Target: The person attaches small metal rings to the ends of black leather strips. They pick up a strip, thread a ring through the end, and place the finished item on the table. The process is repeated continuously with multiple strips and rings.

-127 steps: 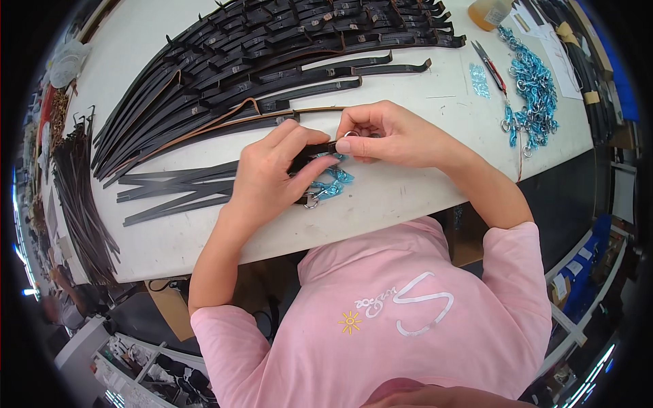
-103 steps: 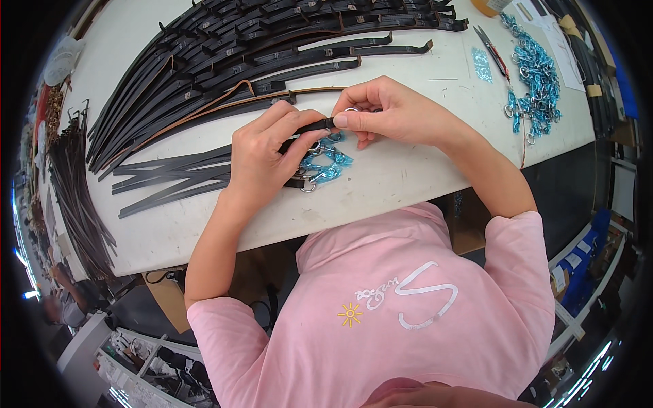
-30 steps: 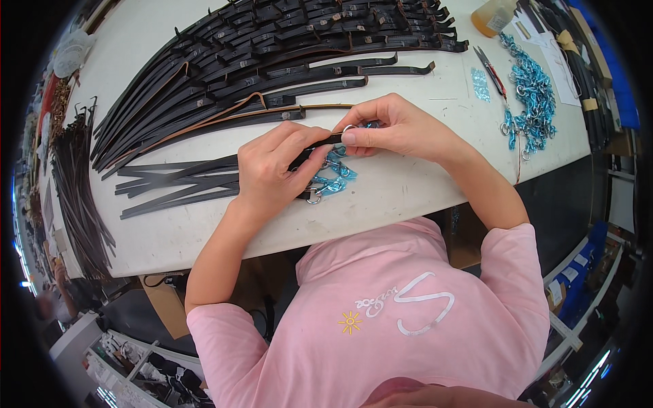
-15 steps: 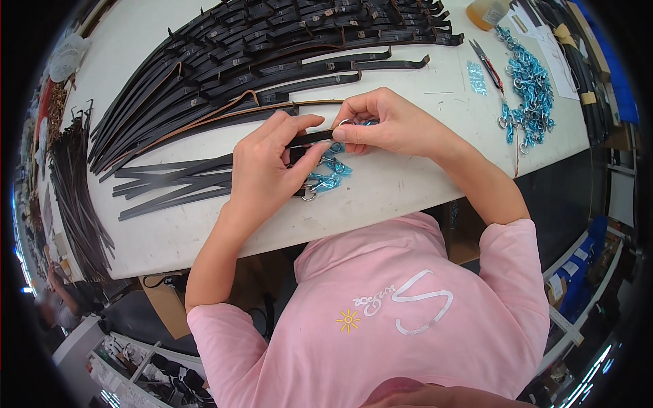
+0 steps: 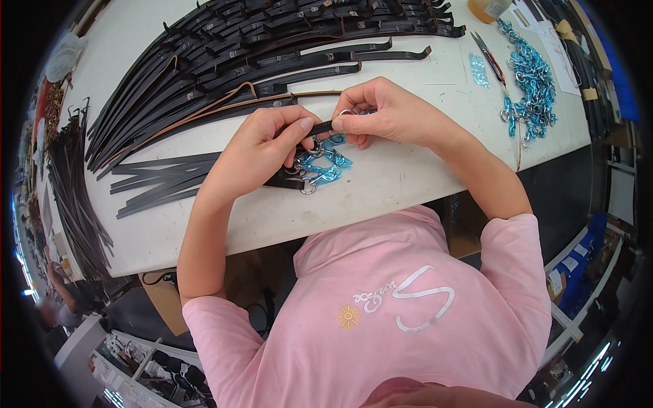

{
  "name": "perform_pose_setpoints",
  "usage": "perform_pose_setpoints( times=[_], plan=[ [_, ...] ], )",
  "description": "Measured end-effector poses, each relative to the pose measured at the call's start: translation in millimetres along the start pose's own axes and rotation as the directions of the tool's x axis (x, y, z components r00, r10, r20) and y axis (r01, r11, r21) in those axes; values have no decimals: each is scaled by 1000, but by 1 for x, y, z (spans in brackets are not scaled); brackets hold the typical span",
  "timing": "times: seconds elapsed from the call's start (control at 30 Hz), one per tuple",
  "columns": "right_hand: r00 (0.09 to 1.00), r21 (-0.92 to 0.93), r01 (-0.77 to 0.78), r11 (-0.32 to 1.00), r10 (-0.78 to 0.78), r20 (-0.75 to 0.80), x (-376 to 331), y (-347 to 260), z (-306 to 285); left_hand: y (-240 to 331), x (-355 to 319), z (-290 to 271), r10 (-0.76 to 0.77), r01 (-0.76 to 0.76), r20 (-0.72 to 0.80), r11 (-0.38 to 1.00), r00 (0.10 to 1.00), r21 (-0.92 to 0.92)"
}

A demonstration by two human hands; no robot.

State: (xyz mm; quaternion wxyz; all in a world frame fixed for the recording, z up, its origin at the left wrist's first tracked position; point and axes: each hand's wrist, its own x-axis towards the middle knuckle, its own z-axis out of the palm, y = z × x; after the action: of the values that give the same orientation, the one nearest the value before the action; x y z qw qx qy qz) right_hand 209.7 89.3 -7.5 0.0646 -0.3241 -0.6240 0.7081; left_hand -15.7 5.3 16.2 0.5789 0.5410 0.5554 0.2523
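My left hand (image 5: pixel 262 146) pinches the end of a black leather strap (image 5: pixel 320 127) over a white table (image 5: pixel 381 183). My right hand (image 5: pixel 384 112) grips the same strap end from the other side and holds a small metal ring (image 5: pixel 345 112) against it. Just below my fingers lies a small heap of blue-wrapped metal clasps with rings (image 5: pixel 323 163). More short black straps (image 5: pixel 163 180) lie flat to the left of my left hand.
A big fan of long black straps (image 5: pixel 272 47) covers the far half of the table. A pile of blue-wrapped clasps (image 5: pixel 530 78), scissors (image 5: pixel 491 58) and a small clear bag (image 5: pixel 478 69) lie at the right. Dark straps (image 5: pixel 71 197) hang at the left edge.
Both hands stay on the strap end with only small finger shifts; the view has shifted slightly. The clasp heap below has not moved.
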Motion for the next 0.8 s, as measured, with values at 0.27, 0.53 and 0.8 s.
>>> perform_pose_setpoints(
  times=[0.27,0.53,0.8],
  plan=[
    [1000,-7,5,1000,-5,5,-1,0,1,-10,10,7,2,-3,-7,994,1000,-111],
    [1000,-28,11,1000,-12,-19,0,-1,2,-11,10,11,53,-55,-51,998,997,-28],
    [1000,-48,1,999,-1,5,-2,-4,0,-16,10,11,98,-100,-62,994,993,-33]
  ],
)
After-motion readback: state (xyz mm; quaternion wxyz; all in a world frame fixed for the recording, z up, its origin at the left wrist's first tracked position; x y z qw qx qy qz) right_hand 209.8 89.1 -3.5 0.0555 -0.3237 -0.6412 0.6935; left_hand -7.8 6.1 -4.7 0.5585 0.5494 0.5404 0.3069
